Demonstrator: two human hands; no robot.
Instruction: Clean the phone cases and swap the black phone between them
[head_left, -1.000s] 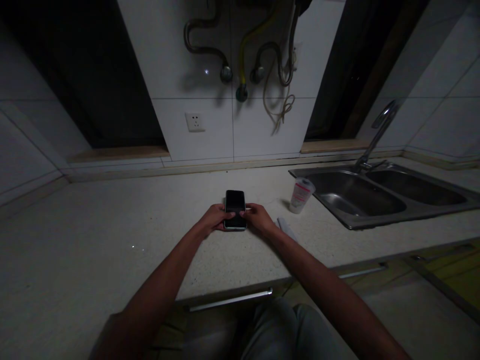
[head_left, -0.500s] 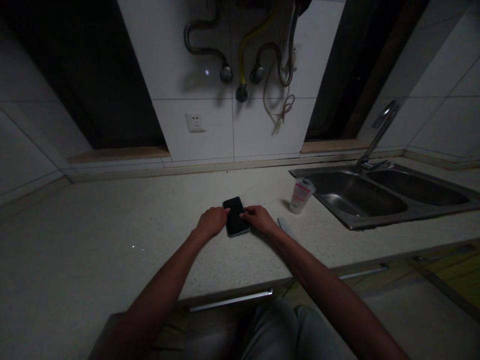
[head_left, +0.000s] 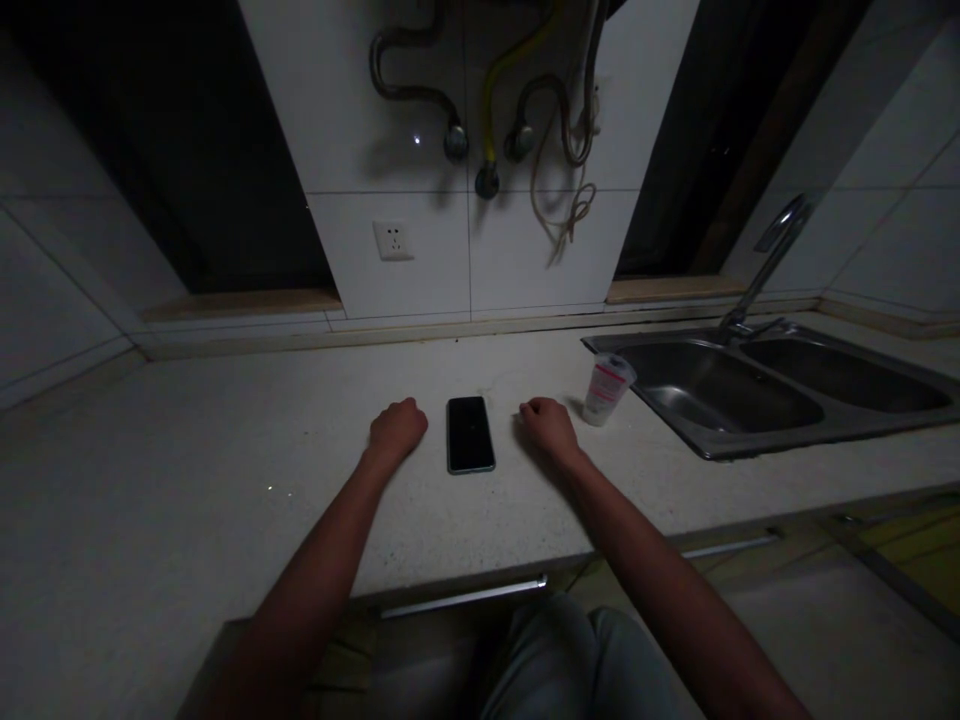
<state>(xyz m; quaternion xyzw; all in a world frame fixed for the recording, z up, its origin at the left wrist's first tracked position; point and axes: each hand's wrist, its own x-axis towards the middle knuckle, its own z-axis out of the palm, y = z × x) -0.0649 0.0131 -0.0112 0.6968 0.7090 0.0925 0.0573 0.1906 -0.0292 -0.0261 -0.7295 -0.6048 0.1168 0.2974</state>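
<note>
A smartphone [head_left: 470, 436] with a dark screen lies flat on the pale countertop [head_left: 420, 540], between my two hands and touched by neither. To its left my left hand [head_left: 398, 426] rests on the counter, curled into a fist. On the other side my right hand [head_left: 550, 425] is likewise closed, knuckles towards the wall. Nothing shows in either fist. Just right of my right hand stands a clear plastic cup [head_left: 606, 389] with red print, tilted slightly in view. The grey strip seen near my right wrist before is hidden now.
A double steel sink [head_left: 697, 445] with a tall faucet [head_left: 766, 262] is set into the counter on the right. Hoses, a yellow pipe [head_left: 490, 100] and a tied cord [head_left: 577, 215] hang on the tiled wall above a socket [head_left: 392, 241]. A drawer handle [head_left: 461, 598] runs below the front edge.
Both hands have let go of the smartphone and moved apart, left hand leftward and right hand rightward, closing into fists. The phone now lies a little straighter on the counter.
</note>
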